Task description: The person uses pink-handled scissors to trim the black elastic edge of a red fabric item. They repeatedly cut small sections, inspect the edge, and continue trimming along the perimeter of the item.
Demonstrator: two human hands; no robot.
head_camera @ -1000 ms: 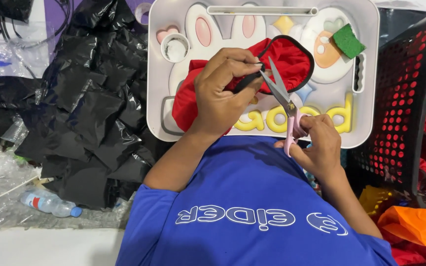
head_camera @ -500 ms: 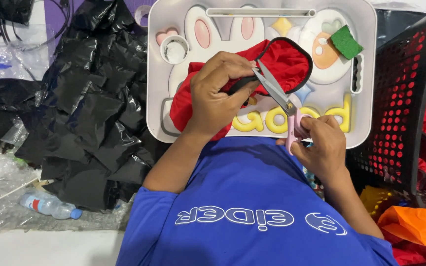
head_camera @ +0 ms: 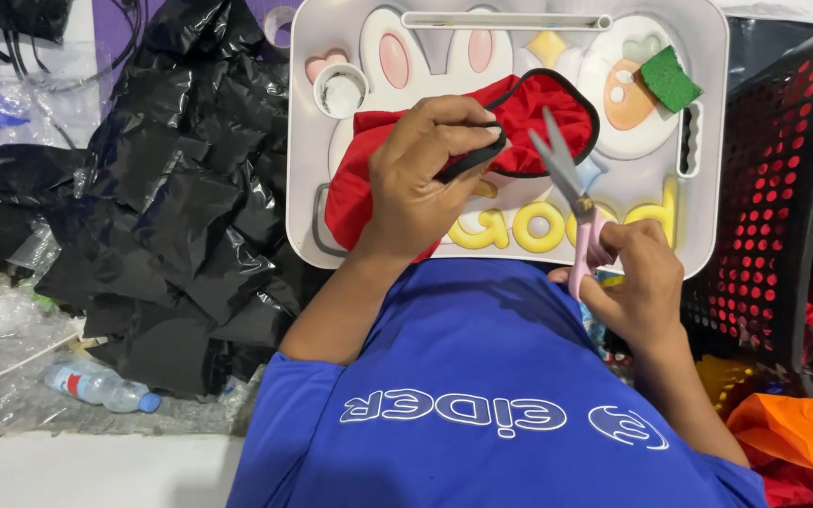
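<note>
The left hand (head_camera: 421,179) pinches the black-trimmed edge of a red fabric piece (head_camera: 529,122), thumb and fingers clenched on the trim near the middle of a white lap tray (head_camera: 708,141), while the right hand (head_camera: 637,282) grips the pink handles of a pair of scissors (head_camera: 566,193) at the tray's near edge. The blades point up and away over the tray, just right of the pinched trim; they look slightly parted, though the angle makes that hard to judge, and they are not touching the cloth. The red fabric lies bunched across the tray's centre and spills over its near-left edge. The tray carries a round cup recess (head_camera: 341,91) at its far-left part, a long groove along the far edge, and a green square of sponge (head_camera: 670,80) near the far-right corner, with bare room between the fabric and that corner. Hard against the tray's right edge stands a black perforated basket (head_camera: 773,226), with red cloth showing behind it. Left of the tray lies a heap of black plastic bags (head_camera: 181,198), and a plastic water bottle (head_camera: 96,386) rests on the floor beyond the heap.
</note>
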